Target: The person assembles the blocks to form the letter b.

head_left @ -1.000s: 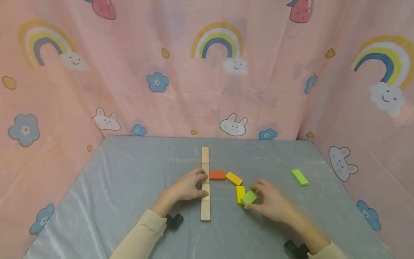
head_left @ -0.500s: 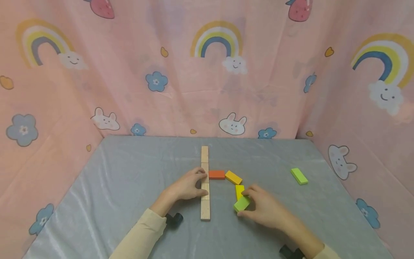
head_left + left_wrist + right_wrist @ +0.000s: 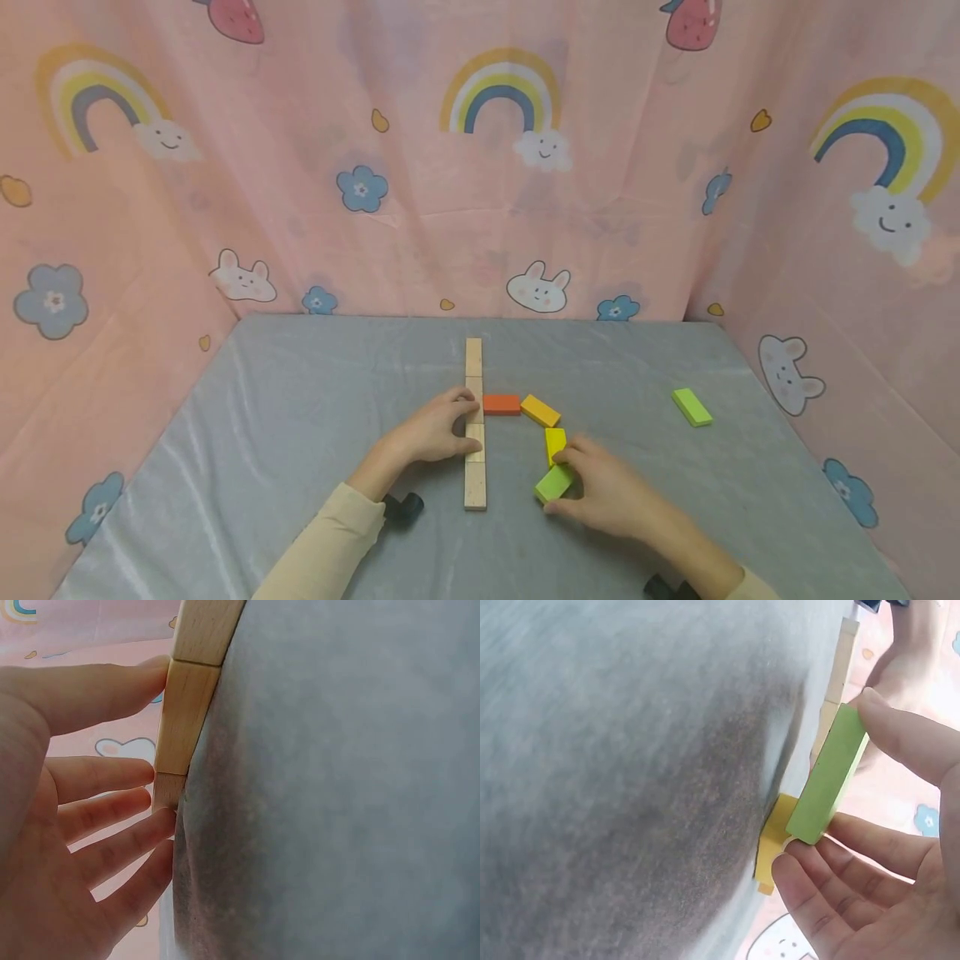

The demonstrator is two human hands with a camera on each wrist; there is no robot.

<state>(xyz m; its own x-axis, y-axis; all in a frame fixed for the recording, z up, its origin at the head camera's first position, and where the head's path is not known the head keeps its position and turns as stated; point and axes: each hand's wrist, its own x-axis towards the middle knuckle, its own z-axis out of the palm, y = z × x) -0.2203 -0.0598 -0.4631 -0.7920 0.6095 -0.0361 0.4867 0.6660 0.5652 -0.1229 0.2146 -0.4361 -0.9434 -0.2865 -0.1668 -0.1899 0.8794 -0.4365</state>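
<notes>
A straight row of plain wooden blocks lies on the cloth. My left hand touches its left side with the thumb and fingertips, the fingers fairly straight in the left wrist view. From the row a red-orange block, an amber block and a yellow block curve to the right and toward me. At the yellow block's near end, my right hand pinches a green block between thumb and fingers. The green block sits at an angle; whether it touches the yellow one cannot be told.
Another green block lies apart on the right side of the grey cloth-covered table. A pink printed curtain surrounds the back and sides. Dark devices show below the wrists.
My right hand has carried the green block left and toward me, from over the yellow block's right side to its near end. The left hand stays in place.
</notes>
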